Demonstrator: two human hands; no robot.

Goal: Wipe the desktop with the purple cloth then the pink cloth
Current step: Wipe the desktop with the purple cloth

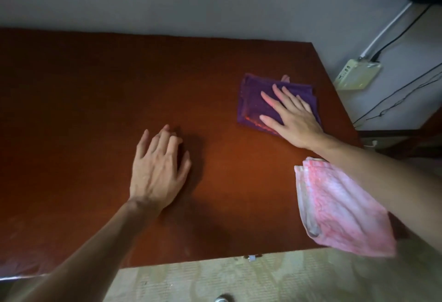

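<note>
head view: one frame, looking down at a reddish-brown desktop [95, 91].
right hand [290, 120]: flat, fingers spread, pressing on the purple cloth [256, 100]; no grip.
purple cloth: folded, near the desktop's far right corner.
left hand [157, 167]: loosely open, resting on the desktop mid-front, holding nothing.
pink cloth [334, 206]: folded, overhanging the front right corner, untouched.
progress: judged early, purple pass in hand; pink pass still to do.

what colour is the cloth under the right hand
Purple cloth, lying flat beneath the right hand; head view.
</note>
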